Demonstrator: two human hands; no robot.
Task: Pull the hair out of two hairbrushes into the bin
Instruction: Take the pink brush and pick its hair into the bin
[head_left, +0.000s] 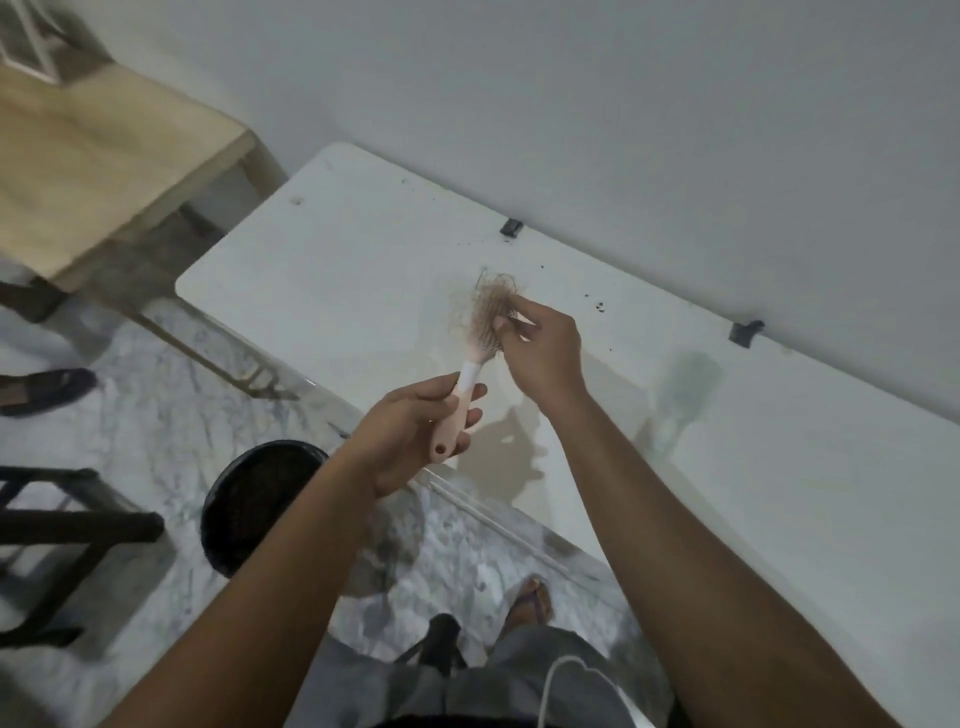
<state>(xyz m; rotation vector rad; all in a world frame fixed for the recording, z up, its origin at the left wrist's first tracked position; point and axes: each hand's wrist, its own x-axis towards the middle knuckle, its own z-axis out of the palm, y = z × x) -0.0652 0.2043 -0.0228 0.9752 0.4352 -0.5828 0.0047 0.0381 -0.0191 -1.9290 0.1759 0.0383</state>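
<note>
My left hand (410, 431) grips the pink handle of a pink and white hairbrush (465, 382) held above the white table's near edge. Its head is matted with light brown hair (491, 299). My right hand (540, 348) pinches that hair at the brush head. A second, pale green hairbrush (685, 395) lies flat on the white table (332, 270) to the right of my hands. A round black bin (254, 499) stands on the floor below and left of my left hand, partly hidden by my forearm.
The table runs along a white wall, with two dark clips (511, 227) at its back edge. A wooden bench (104, 171) stands at the left, dark chair legs (67, 525) at the lower left. Marble floor lies below, with my sandalled foot (532, 603).
</note>
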